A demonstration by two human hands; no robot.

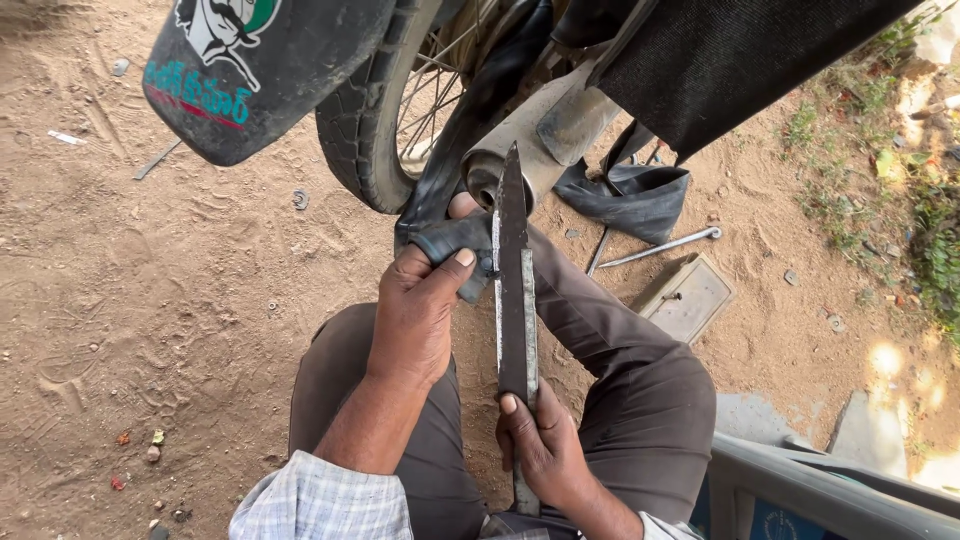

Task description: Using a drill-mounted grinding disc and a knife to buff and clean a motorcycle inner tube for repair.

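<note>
A folded section of black inner tube (pixel 455 240) is pinched in the left hand (pixel 420 310), thumb pressed over the fold, just below the motorcycle rear wheel (pixel 385 120). A long dark file (pixel 515 280) is gripped at its lower end by the right hand (pixel 545 450), fingers closed around the handle, blade edge laid against the rubber beside the left thumb. The tube is held above the knees, over sandy ground. Risk noted: the left thumb lies touching the tool's path; a slip off the rubber could carry the edge into it. Excess pressure could cut through the tube. A tyre lever (pixel 665 245) lies nearby.
</note>
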